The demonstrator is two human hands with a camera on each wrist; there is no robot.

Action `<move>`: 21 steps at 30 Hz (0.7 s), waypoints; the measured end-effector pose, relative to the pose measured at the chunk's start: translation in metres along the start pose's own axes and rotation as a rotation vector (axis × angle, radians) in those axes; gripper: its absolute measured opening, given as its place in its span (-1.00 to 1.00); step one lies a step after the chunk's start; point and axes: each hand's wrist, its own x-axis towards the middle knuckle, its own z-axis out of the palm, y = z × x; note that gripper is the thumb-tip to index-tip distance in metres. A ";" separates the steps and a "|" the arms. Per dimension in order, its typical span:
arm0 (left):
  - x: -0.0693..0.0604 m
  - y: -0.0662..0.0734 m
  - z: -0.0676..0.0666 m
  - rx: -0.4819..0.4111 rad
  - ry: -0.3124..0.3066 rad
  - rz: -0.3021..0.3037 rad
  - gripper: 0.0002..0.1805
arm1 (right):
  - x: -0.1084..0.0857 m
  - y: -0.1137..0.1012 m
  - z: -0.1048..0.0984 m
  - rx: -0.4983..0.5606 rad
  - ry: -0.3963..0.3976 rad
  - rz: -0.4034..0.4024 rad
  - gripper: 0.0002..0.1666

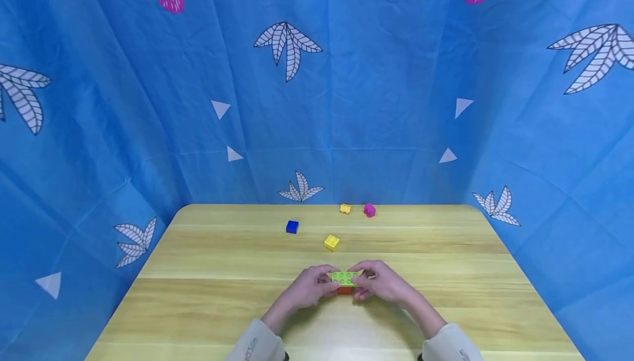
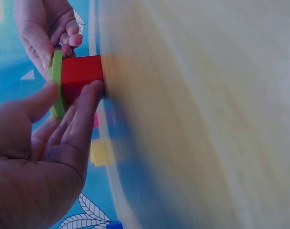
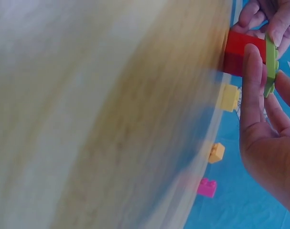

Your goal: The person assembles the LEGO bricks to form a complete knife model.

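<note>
A thin lime-green building brick (image 1: 344,278) with studs lies across the top of a red building brick (image 1: 345,290), which stands on the table near its front middle. With thumb and fingertips, my left hand (image 1: 308,286) pinches the green brick's left end. My right hand (image 1: 383,281) grips the right end likewise. The left wrist view shows a left fingertip against the side of the red brick (image 2: 81,69). In the right wrist view a right finger lies along the red brick (image 3: 232,55), and the green brick (image 3: 270,67) overhangs it.
Beyond the hands, a yellow brick (image 1: 332,242) and a blue brick (image 1: 292,227) lie on the wooden table (image 1: 223,278). Near the back edge are a small orange-yellow brick (image 1: 345,208) and a magenta brick (image 1: 369,210). A blue patterned curtain (image 1: 376,102) surrounds the table's back and sides.
</note>
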 end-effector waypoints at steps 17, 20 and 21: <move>-0.002 0.003 0.000 0.007 -0.009 -0.006 -0.67 | 0.000 0.003 0.000 -0.020 0.021 -0.003 -0.59; -0.001 0.003 0.000 0.004 -0.012 -0.012 -0.68 | 0.000 0.003 0.000 -0.020 0.022 -0.005 -0.58; 0.000 0.002 -0.001 0.006 -0.015 -0.012 -0.69 | 0.000 0.003 0.001 -0.021 0.022 -0.005 -0.58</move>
